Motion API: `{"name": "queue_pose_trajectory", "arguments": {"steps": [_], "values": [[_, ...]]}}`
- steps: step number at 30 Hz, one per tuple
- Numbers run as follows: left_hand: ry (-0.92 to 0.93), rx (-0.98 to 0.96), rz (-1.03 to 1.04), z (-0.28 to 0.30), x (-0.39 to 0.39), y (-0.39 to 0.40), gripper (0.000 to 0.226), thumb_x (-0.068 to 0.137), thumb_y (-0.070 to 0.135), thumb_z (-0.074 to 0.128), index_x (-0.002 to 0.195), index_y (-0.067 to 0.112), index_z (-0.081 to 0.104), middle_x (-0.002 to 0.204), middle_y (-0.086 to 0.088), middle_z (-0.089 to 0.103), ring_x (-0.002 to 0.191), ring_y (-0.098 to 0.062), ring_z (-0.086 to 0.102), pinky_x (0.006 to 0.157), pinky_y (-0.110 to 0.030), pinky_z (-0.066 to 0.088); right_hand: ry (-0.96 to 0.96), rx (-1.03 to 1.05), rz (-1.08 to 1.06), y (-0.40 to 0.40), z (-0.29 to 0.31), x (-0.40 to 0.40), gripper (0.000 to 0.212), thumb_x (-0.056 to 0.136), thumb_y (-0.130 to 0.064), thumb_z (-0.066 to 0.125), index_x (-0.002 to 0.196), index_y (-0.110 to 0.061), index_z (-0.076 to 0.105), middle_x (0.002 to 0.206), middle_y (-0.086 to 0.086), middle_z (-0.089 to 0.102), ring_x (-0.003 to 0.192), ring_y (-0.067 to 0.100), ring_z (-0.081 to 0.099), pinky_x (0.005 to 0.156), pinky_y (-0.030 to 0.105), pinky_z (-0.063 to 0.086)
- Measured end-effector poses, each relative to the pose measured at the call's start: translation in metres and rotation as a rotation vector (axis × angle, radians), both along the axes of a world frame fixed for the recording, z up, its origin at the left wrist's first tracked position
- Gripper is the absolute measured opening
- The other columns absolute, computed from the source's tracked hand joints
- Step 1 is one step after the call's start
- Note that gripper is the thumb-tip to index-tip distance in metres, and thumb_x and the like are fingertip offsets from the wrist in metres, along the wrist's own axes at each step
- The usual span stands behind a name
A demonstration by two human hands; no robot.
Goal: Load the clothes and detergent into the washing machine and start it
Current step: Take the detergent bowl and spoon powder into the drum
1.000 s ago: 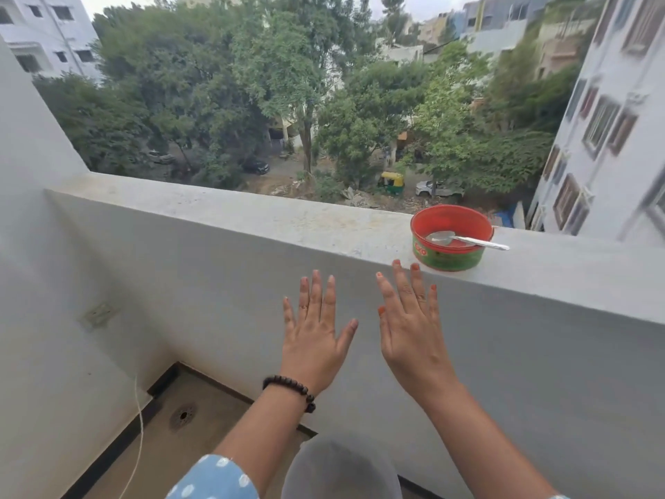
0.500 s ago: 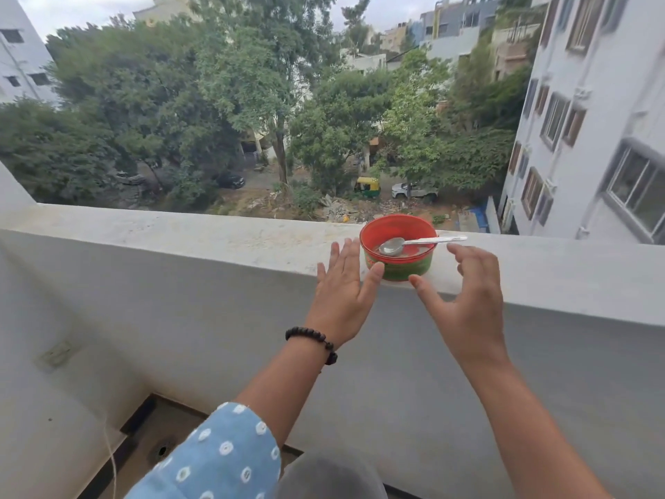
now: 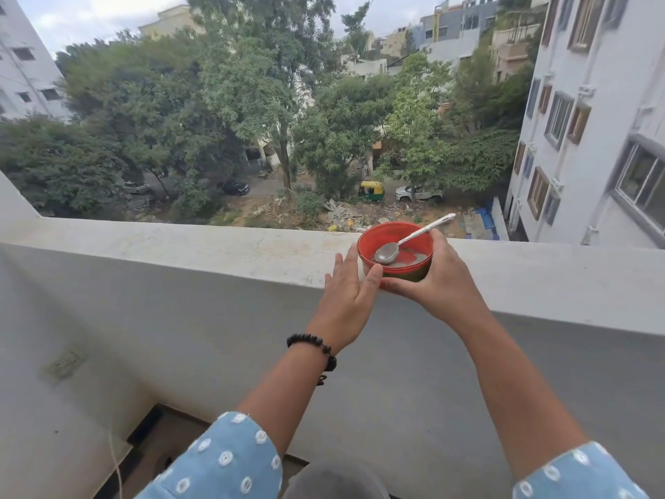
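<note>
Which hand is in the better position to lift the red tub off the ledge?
The right hand. Its fingers and thumb already curl around the red tub on the ledge. The left hand lies open with straight fingers beside the tub, only its thumb near the wall.

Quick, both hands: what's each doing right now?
Left hand: open, fingers straight, beside the red tub.
Right hand: grips the red tub.
</note>
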State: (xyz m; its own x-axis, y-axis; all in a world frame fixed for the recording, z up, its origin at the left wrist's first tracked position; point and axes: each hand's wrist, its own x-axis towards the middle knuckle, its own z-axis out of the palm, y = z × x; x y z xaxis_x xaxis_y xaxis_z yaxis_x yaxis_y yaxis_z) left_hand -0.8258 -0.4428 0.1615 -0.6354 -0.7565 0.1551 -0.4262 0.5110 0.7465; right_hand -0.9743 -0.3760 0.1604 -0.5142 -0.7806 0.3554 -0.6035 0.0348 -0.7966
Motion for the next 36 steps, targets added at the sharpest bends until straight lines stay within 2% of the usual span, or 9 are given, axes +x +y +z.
{"name": "queue_pose_trajectory", "arguments": {"steps": [4, 8, 12, 17, 21, 24, 26, 29, 36], "values": [[0.038, 0.018, 0.013, 0.000, 0.004, -0.002, 0.071, 0.095, 0.059, 0.028, 0.157, 0.029, 0.012, 0.163, 0.012, 0.013, 0.151, -0.010, -0.007, 0.124, -0.041, 0.003, -0.024, -0.057, -0.021, -0.002, 0.001, 0.002, 0.088, 0.054, -0.046, 0.092, 0.126, -0.017, 0.049, 0.111, -0.005, 0.061, 0.098, 0.010, 0.055, 0.069, 0.003, 0.038], [0.056, 0.057, 0.012, -0.001, 0.011, -0.003, 0.072, 0.094, 0.061, 0.028, 0.156, 0.030, 0.013, 0.163, 0.013, 0.013, 0.151, -0.008, -0.007, 0.124, -0.039, 0.005, -0.028, -0.099, -0.029, 0.001, 0.002, 0.006, 0.082, 0.052, -0.043, 0.092, 0.120, -0.019, 0.053, 0.100, -0.012, 0.060, 0.091, 0.009, 0.056, 0.067, -0.002, 0.038], [0.122, 0.136, 0.037, 0.001, 0.019, 0.001, 0.079, 0.088, 0.065, 0.027, 0.156, 0.026, 0.016, 0.163, 0.009, 0.017, 0.151, -0.007, 0.004, 0.124, -0.040, 0.010, -0.045, -0.136, -0.003, 0.005, 0.003, 0.011, 0.084, 0.051, -0.045, 0.092, 0.121, -0.021, 0.054, 0.103, -0.013, 0.063, 0.094, 0.007, 0.059, 0.069, 0.001, 0.041], [0.281, 0.299, 0.111, 0.009, 0.034, 0.000, 0.061, 0.101, 0.050, 0.032, 0.155, 0.025, 0.020, 0.156, 0.011, 0.028, 0.136, 0.001, 0.026, 0.108, -0.020, 0.021, -0.083, -0.174, 0.063, 0.003, 0.003, 0.027, 0.081, 0.052, -0.042, 0.093, 0.122, -0.022, 0.056, 0.107, -0.011, 0.067, 0.097, 0.006, 0.062, 0.074, 0.001, 0.042], [0.456, 0.491, 0.158, 0.009, 0.053, -0.008, 0.068, 0.092, 0.063, 0.046, 0.148, 0.027, 0.032, 0.122, 0.014, 0.059, 0.115, -0.005, 0.052, 0.097, -0.027, 0.041, -0.113, -0.194, 0.162, -0.002, 0.002, 0.052, 0.082, 0.053, -0.037, 0.093, 0.123, -0.025, 0.055, 0.109, -0.014, 0.067, 0.100, 0.002, 0.063, 0.078, 0.006, 0.046], [0.581, 0.656, 0.183, 0.013, 0.073, -0.008, 0.053, 0.094, 0.053, 0.054, 0.135, 0.019, 0.050, 0.113, -0.002, 0.072, 0.099, -0.016, 0.069, 0.091, -0.038, 0.056, -0.125, -0.195, 0.238, -0.008, -0.002, 0.070, 0.086, 0.054, -0.037, 0.094, 0.129, -0.024, 0.053, 0.113, -0.014, 0.066, 0.105, 0.004, 0.063, 0.087, 0.022, 0.053], [0.675, 0.768, 0.204, 0.013, 0.088, -0.006, 0.053, 0.090, 0.047, 0.057, 0.128, 0.010, 0.057, 0.105, -0.009, 0.074, 0.087, -0.017, 0.071, 0.080, -0.036, 0.060, -0.139, -0.192, 0.289, -0.012, -0.004, 0.082, 0.087, 0.054, -0.041, 0.092, 0.130, -0.024, 0.052, 0.115, -0.013, 0.065, 0.107, 0.007, 0.063, 0.090, 0.029, 0.054], [0.797, 0.901, 0.254, 0.011, 0.114, 0.001, 0.060, 0.081, 0.046, 0.063, 0.123, 0.004, 0.061, 0.110, -0.017, 0.072, 0.094, -0.026, 0.071, 0.081, -0.038, 0.061, -0.175, -0.178, 0.371, -0.016, -0.007, 0.104, 0.089, 0.051, -0.049, 0.087, 0.129, -0.025, 0.052, 0.116, -0.014, 0.064, 0.109, 0.007, 0.061, 0.093, 0.030, 0.053], [0.937, 0.929, 0.406, 0.000, 0.186, 0.018, 0.051, 0.081, 0.035, 0.062, 0.118, 0.000, 0.063, 0.115, -0.024, 0.069, 0.105, -0.033, 0.068, 0.088, -0.042, 0.056, -0.260, -0.023, 0.661, -0.031, -0.016, 0.162, 0.083, 0.059, -0.032, 0.093, 0.125, -0.046, 0.045, 0.119, -0.019, 0.061, 0.112, -0.002, 0.058, 0.096, 0.020, 0.049]]}}
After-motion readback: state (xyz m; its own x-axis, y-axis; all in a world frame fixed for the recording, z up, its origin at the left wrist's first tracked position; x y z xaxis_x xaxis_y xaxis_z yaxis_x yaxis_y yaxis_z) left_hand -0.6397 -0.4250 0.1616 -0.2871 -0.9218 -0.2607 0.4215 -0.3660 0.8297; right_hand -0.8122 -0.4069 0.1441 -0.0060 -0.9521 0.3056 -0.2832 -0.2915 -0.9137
